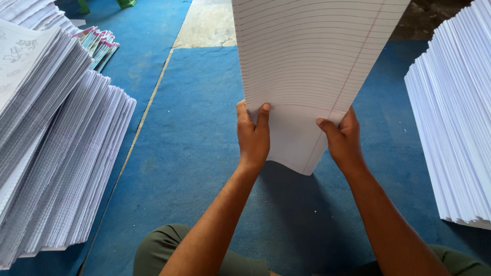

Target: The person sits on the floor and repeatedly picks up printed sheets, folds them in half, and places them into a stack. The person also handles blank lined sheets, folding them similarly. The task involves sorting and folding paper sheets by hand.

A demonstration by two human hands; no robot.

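Observation:
I hold a thick sheaf of lined white paper [307, 61] upright in front of me, above the blue mat [194, 133]. My left hand [253, 135] grips its lower left edge, thumb on the front face. My right hand [343, 140] grips the lower right edge, thumb pressed near the red margin line. The sheaf's bottom end curls down between my hands. Its top runs out of the frame.
A fanned stack of grid paper [61, 153] lies at the left, with coloured-edge booklets [99, 46] behind it. A tall fanned stack of white sheets [455, 117] stands at the right. A bare concrete floor [207, 23] shows beyond the mat. My knees [163, 250] are at the bottom.

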